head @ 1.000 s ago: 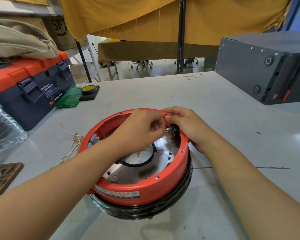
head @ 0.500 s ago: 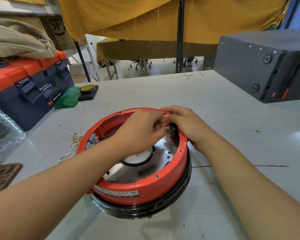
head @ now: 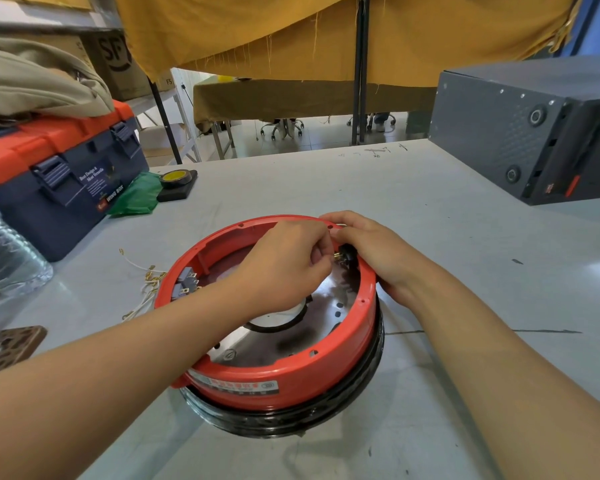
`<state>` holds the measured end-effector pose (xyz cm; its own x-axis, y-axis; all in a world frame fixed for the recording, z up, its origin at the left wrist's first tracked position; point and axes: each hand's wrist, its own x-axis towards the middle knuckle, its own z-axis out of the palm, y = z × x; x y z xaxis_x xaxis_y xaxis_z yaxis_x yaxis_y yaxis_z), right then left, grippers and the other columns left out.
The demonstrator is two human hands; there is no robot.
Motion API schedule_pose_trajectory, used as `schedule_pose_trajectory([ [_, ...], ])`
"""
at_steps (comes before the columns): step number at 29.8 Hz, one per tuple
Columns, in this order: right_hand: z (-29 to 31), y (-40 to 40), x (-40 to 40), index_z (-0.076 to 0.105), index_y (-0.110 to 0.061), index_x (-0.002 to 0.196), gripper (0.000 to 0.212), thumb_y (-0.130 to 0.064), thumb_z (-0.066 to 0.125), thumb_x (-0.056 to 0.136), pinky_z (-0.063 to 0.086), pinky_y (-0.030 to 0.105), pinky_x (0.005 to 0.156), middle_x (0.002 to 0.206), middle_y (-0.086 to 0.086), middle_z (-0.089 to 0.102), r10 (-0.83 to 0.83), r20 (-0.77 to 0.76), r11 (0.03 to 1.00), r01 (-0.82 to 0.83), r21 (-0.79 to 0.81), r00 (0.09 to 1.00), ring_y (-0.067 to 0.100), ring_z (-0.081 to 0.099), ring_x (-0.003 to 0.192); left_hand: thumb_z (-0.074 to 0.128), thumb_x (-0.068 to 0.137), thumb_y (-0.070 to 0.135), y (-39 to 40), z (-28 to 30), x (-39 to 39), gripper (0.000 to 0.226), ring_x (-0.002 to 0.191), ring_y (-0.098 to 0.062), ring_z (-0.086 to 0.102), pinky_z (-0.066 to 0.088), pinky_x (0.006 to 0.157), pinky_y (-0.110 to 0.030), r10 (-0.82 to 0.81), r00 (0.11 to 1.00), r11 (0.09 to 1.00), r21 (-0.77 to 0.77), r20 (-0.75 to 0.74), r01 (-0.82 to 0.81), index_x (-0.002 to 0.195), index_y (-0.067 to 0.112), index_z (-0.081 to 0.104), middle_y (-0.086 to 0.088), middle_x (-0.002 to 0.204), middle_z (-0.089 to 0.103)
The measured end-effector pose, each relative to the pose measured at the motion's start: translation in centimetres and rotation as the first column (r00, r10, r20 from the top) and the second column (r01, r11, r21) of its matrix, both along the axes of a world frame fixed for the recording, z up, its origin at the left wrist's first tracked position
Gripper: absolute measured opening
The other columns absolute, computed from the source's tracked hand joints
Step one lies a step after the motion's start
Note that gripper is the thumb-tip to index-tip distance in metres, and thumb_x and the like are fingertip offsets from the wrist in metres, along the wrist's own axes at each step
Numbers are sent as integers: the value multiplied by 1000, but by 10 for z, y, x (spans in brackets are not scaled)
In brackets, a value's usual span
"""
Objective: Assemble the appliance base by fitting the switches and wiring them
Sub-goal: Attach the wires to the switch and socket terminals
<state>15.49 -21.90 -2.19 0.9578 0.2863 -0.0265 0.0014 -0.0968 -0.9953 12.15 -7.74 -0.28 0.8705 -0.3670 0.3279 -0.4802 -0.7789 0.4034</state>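
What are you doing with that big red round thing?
A person is putting together a red appliance base that sits on a grey table. The right hand grips the far rim beside a small black switch. The left hand reaches inside and pinches something small at the switch's metal terminals. Two grey switches already sit in the left wall. Loose white wires lie on the table, not yet connected.

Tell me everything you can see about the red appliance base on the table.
The red appliance base is a round, glossy plastic-looking ring sitting on a black rim, open side up on the grey table. Inside lies a shiny metal plate with a round central opening. Grey switches sit on its left inner wall; a white label faces front. Both hands, left and right, work at a small black part on its far-right wall.
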Motion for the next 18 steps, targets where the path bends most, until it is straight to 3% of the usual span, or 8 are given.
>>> schedule_pose_trajectory([
  [7,-1,-1,0,65,-22,109,29,-11,44,92,46,41,97,101,8,65,6,-13,1000,-6,-6,1000,18,57,90,57,82,8,-1,-1,0,9,68,-15,57,49,68,-42,10,1000,1000,-1,-5,-10,75,13,61,2,70,62],
  [11,0,-1,-1,65,-21,110,31,-10,43,91,47,39,95,107,12,67,8,-1,1000,-8,-19,1000,17,58,90,57,81,9,-2,0,0,11,68,-15,57,49,68,-40,13,1000,1000,-7,-10,-13,73,15,59,3,69,61],
  [18,-1,-1,0,63,-21,112,33,-10,41,91,46,26,78,96,4,66,18,-9,1000,-18,-12,1000,14,59,85,57,82,9,-4,0,1,11,66,-14,56,48,67,-39,1,1000,1000,5,0,-1,73,15,58,3,68,60],
])
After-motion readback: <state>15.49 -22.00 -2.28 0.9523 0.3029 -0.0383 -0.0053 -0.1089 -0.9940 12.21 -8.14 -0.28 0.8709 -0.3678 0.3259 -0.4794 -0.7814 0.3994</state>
